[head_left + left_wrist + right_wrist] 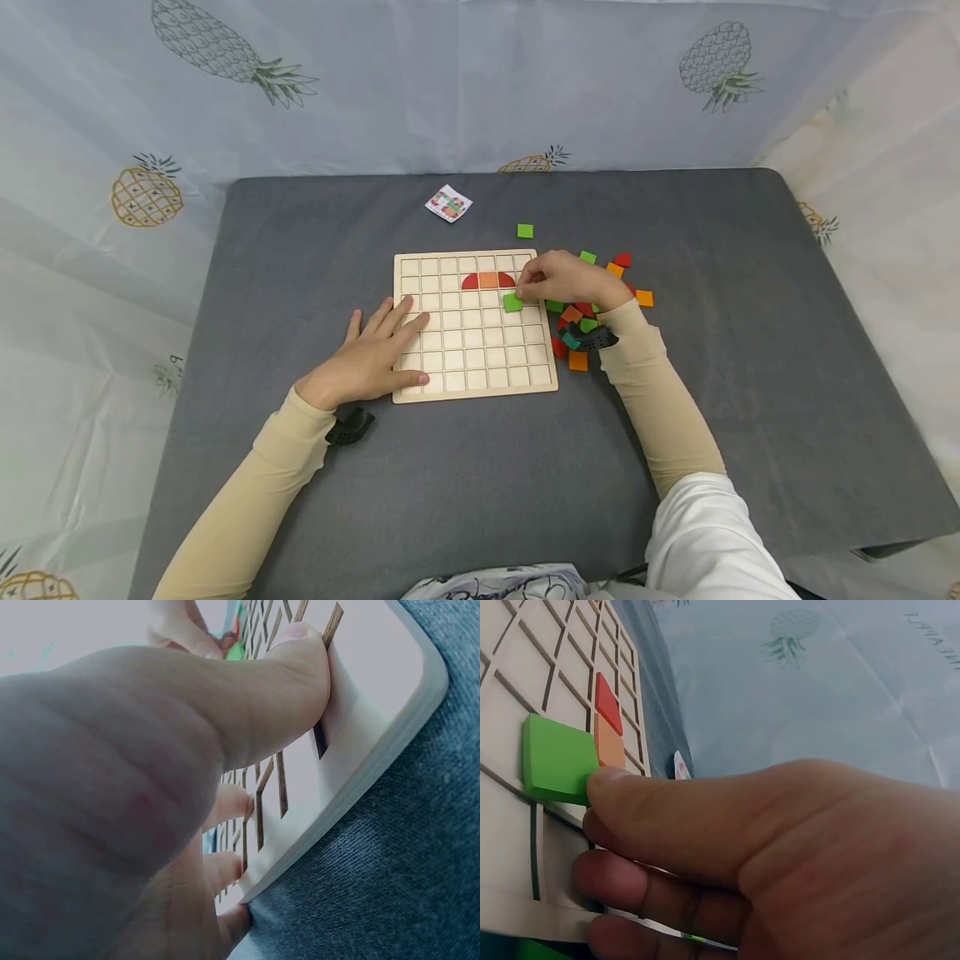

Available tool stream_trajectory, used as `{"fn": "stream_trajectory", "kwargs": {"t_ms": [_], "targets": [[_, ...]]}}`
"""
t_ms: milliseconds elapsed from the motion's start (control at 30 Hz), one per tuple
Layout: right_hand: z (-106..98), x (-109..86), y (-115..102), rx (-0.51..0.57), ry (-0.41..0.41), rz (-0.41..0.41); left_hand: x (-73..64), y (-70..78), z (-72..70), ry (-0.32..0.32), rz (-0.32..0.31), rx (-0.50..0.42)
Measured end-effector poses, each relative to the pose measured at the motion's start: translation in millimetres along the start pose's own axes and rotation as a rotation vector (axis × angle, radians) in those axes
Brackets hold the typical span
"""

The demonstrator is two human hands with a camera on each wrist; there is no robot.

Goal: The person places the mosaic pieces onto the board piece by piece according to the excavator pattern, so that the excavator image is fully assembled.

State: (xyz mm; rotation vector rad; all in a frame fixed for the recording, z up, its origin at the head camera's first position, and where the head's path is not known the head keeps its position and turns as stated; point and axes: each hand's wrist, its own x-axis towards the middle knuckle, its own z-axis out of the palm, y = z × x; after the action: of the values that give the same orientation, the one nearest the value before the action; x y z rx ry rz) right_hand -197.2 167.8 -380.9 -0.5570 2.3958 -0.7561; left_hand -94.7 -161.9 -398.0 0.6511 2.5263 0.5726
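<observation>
A pale wooden grid board (472,340) lies on the grey table. Two red quarter-round tiles (470,282) sit in one of its upper rows with an orange square tile (488,280) between them. Between thumb and forefinger my right hand (566,277) pinches a green square tile (559,759) by its edge, just below the right red piece. Whether that tile is fully seated in a cell I cannot tell. Spread across the board's left side, my left hand (375,354) rests with straight fingers, its thumb (289,690) pressing near the lower edge.
Loose red, orange and green tiles (577,360) lie scattered right of the board, partly under my right wrist. A single green tile (525,231) lies beyond the board, near a small patterned card (448,203). A pineapple-print curtain (420,83) hangs behind the table.
</observation>
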Motion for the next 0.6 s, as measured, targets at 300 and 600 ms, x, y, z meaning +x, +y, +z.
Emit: {"fn": "stream_trajectory", "kwargs": {"t_ms": [300,600], "targets": [[2.1,2.0,-0.4,-0.010,0.001,0.022,0.6,-0.8,0.9,-0.002,0.001,-0.005],[1.1,2.0,3.4,0.007,0.042,0.007,0.6,-1.0,1.1,-0.001,0.005,-0.007]]}}
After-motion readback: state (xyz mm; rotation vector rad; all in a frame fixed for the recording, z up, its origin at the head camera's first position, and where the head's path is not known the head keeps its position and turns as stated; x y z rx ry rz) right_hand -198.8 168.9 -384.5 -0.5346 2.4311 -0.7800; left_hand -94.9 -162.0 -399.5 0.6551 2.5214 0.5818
